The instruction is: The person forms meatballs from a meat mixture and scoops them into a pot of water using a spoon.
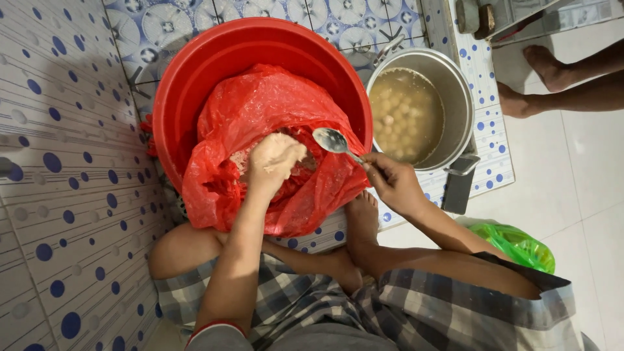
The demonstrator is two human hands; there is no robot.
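The left hand (274, 161), coated in pale paste, is closed around a lump of it inside the red plastic bag (260, 117) lining the red basin (195, 78); the right hand (393, 184) pinches a metal spoon (330, 140) above the bag; beside the basin a metal pot (455, 84) holds pale balls in cloudy liquid.

Glossy red plastic basin (195, 71), crinkled shiny red plastic bag (260, 110), polished metal spoon (330, 140), dull metal pot (455, 84) with cloudy liquid, sticky pale paste coating the left hand (273, 159), woven checked cloth shorts (416, 312), glazed dotted wall tiles (58, 162), glossy green plastic bag (517, 244).
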